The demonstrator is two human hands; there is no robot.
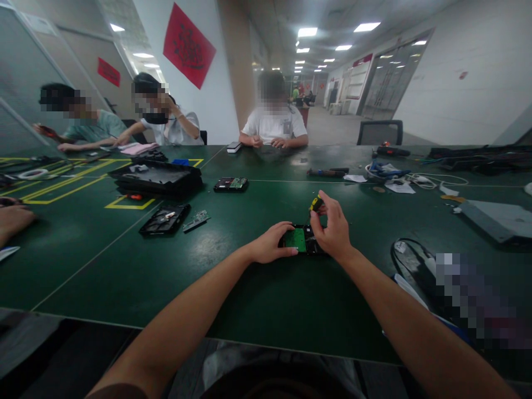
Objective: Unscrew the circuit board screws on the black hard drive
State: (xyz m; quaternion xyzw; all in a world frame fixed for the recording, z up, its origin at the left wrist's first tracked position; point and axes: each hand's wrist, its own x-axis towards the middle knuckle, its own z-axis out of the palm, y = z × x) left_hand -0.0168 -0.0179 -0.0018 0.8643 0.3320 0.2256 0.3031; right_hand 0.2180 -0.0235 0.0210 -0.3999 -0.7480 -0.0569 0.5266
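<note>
A hard drive (296, 239) with a green circuit board lies flat on the dark green table in front of me. My left hand (273, 243) grips its left end, thumb along the near edge and fingers over the far edge. Above the drive's right part, my right hand (333, 226) pinches a screwdriver (316, 204) by its yellow and black handle. The screwdriver stands tilted, its shaft pointing down toward the drive. Its tip is too small and too shaded to tell whether it touches a screw. My right hand covers the drive's right end.
Left of me are an opened black drive case (165, 219), a loose circuit board (196, 221), another hard drive (231, 184) and a large black tray (158, 176). A grey metal box (499, 219) and tangled cables (382, 170) lie on the right. Several people sit around the table.
</note>
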